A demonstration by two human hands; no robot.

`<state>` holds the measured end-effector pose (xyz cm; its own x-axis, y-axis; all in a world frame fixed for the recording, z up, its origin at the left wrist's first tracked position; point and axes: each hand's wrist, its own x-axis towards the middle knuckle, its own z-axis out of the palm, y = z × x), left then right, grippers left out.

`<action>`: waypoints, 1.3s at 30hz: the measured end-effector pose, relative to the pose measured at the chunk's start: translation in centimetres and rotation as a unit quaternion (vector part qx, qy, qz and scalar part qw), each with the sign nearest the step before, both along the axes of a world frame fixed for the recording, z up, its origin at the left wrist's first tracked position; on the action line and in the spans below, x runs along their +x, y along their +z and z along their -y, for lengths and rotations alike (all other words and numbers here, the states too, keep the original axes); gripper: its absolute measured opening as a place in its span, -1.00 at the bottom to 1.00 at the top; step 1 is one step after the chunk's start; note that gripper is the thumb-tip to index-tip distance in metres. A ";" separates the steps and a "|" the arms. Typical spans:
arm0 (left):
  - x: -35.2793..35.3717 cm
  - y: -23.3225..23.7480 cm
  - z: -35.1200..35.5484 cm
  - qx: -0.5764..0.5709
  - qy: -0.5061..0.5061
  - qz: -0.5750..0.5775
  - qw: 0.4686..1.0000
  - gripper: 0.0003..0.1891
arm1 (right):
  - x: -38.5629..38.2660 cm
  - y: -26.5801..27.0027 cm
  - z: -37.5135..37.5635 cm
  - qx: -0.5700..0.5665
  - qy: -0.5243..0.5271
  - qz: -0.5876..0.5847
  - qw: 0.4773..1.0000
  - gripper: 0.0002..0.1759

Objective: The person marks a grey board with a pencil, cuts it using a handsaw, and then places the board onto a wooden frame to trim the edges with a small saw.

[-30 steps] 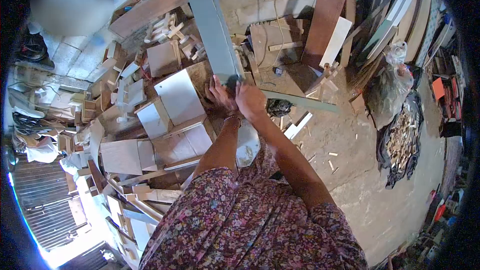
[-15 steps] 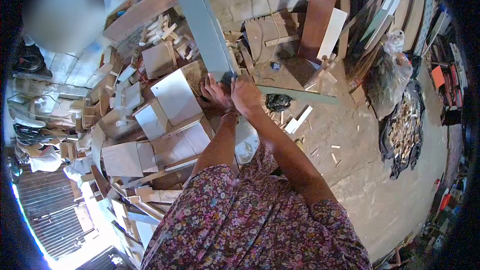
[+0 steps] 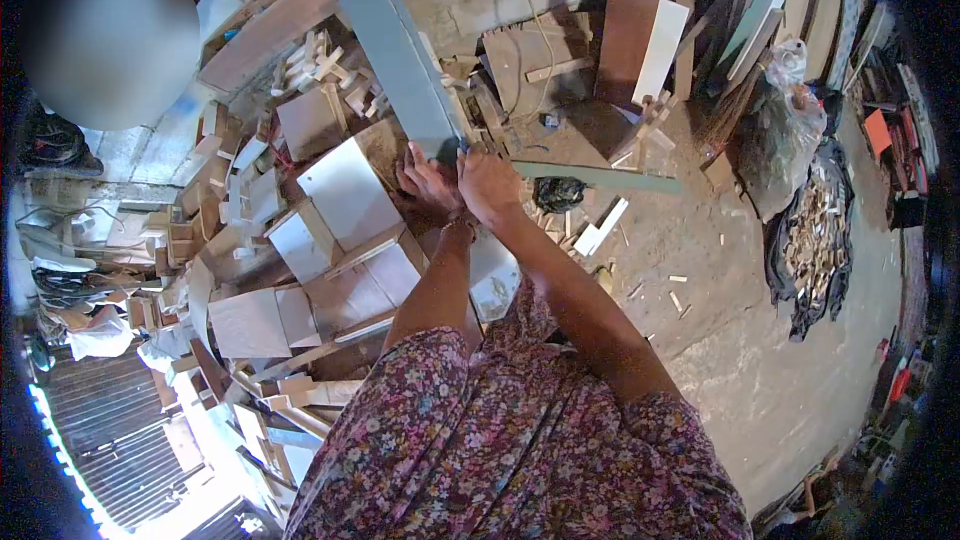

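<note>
A long grey-green board (image 3: 395,55) slants up and away from my hands, with a thin dark line along its right side. My left hand (image 3: 430,183) lies at the board's near end, its fingers bent and somewhat apart, pressed on that end. Just right of it, my right hand (image 3: 487,185) is closed round a small dark tool at the board's near right corner; most of the tool is hidden by the fingers. A thin green strip (image 3: 600,177) reaches right from behind my right hand, above a black plastic bundle (image 3: 558,194).
White-faced wooden boxes (image 3: 350,195) and piled offcuts stand at the left. A brown plank (image 3: 632,20) and a white board (image 3: 661,52) lean at the back. On the right floor lies a black sack of wood scraps (image 3: 815,240) beside a clear plastic bag (image 3: 790,140).
The view has shifted slightly, so the board appears a little farther left. Both hands remain at its near end, with only slight movement.
</note>
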<state>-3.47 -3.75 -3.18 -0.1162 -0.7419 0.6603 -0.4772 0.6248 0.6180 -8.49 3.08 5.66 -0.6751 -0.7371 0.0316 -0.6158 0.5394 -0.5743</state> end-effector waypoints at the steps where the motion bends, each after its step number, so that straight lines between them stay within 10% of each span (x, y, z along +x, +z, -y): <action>1: -0.3 0.4 -0.4 0.022 -0.022 -0.050 0.998 -0.50 | 0.0 0.2 -0.5 0.007 0.011 -0.021 1.000 -0.62; 16: 0.0 0.8 -0.6 -0.044 0.084 0.126 0.988 -0.58 | -0.9 0.5 1.4 -0.027 0.010 0.006 1.000 -0.65; 22: -0.6 2.4 -1.4 -0.009 0.107 0.119 0.987 -0.61 | 2.0 -1.1 -4.8 0.107 -0.006 0.045 0.993 -0.63; 23: -0.9 0.4 -0.4 -0.013 0.024 -0.029 0.999 -0.61 | 1.8 -1.4 -4.8 0.108 -0.004 0.041 0.993 -0.63; 32: -0.4 2.3 -1.3 -0.034 0.046 0.047 0.997 -0.53 | -0.6 0.1 1.3 -0.005 -0.012 0.015 1.000 -0.65; 34: -0.8 0.7 -0.5 0.079 0.015 -0.025 0.996 -0.52 | -0.2 0.0 0.6 -0.012 -0.008 -0.017 1.000 -0.66; 36: -1.1 0.5 -0.2 0.336 -0.124 -0.413 0.837 -0.50 | 0.6 0.3 -1.6 0.034 -0.006 0.017 0.999 -0.65; 37: -0.9 0.3 -0.2 0.337 -0.125 -0.414 0.837 -0.50 | 0.8 0.5 -2.5 0.075 -0.002 0.048 0.996 -0.65; 39: -0.3 0.1 -0.1 -0.027 0.054 0.066 0.996 -0.47 | 0.9 0.2 -3.4 0.069 -0.011 0.041 0.997 -0.63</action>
<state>-3.72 -3.62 -3.12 -0.1257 -0.7185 0.6840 -0.6189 0.5957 0.5119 -7.60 6.48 5.87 -0.6872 -0.7156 -0.1251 -0.5575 0.6299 -0.5408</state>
